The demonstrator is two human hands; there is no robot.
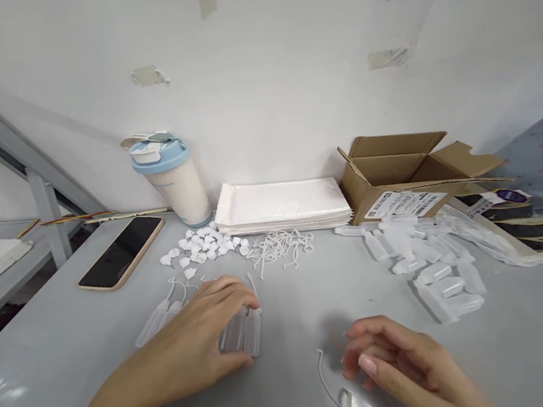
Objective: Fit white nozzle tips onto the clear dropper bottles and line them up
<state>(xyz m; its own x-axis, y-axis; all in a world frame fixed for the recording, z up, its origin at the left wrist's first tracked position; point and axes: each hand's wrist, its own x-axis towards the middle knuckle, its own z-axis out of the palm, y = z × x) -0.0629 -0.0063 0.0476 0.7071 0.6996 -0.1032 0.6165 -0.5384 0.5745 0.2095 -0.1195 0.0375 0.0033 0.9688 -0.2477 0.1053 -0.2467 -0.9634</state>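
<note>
My left hand (204, 334) lies curled over a small row of clear plastic vials (243, 332) on the grey table (284, 296), its fingertips pressing on them. More clear vials (159, 319) with white tethers lie just left of that hand. My right hand (399, 360) hovers low at the front, fingers loosely curled together, next to a thin white tether strap (331, 384) lying on the table. Whether anything sits between those fingers is hidden.
Small white caps (204, 243) and loose white straps (280, 248) lie mid-table. A heap of clear vials (428, 255) sits at the right by an open cardboard box (398, 172). White bags (282, 205), a tumbler (174, 180) and a phone (121, 251) stand behind.
</note>
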